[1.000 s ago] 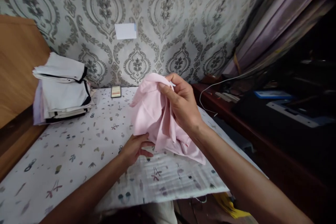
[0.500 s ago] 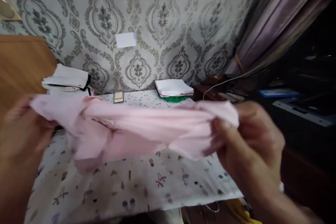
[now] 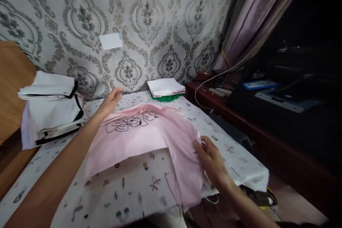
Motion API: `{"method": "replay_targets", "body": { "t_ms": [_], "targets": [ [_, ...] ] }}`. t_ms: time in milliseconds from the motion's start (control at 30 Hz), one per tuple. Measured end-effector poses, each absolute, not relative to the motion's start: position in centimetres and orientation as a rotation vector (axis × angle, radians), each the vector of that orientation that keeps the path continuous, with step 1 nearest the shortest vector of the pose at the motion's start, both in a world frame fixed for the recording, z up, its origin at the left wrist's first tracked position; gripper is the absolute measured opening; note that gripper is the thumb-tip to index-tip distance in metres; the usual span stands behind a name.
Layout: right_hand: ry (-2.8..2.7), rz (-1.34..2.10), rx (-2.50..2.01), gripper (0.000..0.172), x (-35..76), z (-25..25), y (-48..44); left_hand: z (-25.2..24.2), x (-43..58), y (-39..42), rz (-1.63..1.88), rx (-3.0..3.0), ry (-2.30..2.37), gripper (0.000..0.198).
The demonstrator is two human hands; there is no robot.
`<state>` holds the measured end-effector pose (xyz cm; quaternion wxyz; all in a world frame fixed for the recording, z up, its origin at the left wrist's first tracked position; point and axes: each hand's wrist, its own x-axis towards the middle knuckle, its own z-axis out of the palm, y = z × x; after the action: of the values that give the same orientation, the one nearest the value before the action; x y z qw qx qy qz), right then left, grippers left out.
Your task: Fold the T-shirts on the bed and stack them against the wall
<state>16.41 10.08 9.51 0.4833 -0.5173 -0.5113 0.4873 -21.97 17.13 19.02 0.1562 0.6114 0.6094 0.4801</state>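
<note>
A pink garment point(image 3: 149, 139) with a dark line drawing on it lies spread over the patterned sheet point(image 3: 128, 188). My left hand point(image 3: 110, 100) reaches to the garment's far left corner and its fingers pinch the cloth there. At the garment's right edge my right hand point(image 3: 211, 160) grips the fabric near the table's right side. One end of the garment hangs down toward the front edge.
A stack of folded white clothes with black trim point(image 3: 50, 110) sits at the left. A small folded white and green pile point(image 3: 165, 89) lies at the back by the patterned wall. A dark wooden ledge with a white cable point(image 3: 213, 78) runs along the right.
The garment was bunched in my hands, then stretched out in the air between them. Now it lies spread on the sheet, with my hands at its far left corner and right edge.
</note>
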Motion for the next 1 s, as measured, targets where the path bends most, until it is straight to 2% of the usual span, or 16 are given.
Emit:
{"method": "replay_targets", "body": {
  "t_ms": [200,500,633,767,900,1000],
  "targets": [
    [-1.215,1.377,-1.312,0.043,18.8,6.8,9.8,12.7,-22.6,10.3,0.756,1.962,1.939,0.045],
    [-1.366,1.553,-1.384,0.043,19.4,8.6,9.5,8.4,-24.9,0.3,0.532,1.762,2.288,0.062],
    [-1.321,1.61,-1.301,0.043,19.0,9.4,9.2,8.6,-22.4,-0.8,0.473,1.67,2.368,0.057],
    [-1.239,1.588,-1.246,0.047,18.2,10.5,9.3,9.9,-20.8,-0.2,0.453,1.591,2.221,0.046],
    [-1.167,1.594,-1.276,0.049,19.4,12.4,9.5,13.4,-23.4,-1.7,0.645,1.467,1.983,0.047],
    [-1.279,1.625,-1.323,0.047,21.8,13.7,9.2,16.4,-26.3,-5.1,0.614,1.473,2.006,0.039]
  ]
}}
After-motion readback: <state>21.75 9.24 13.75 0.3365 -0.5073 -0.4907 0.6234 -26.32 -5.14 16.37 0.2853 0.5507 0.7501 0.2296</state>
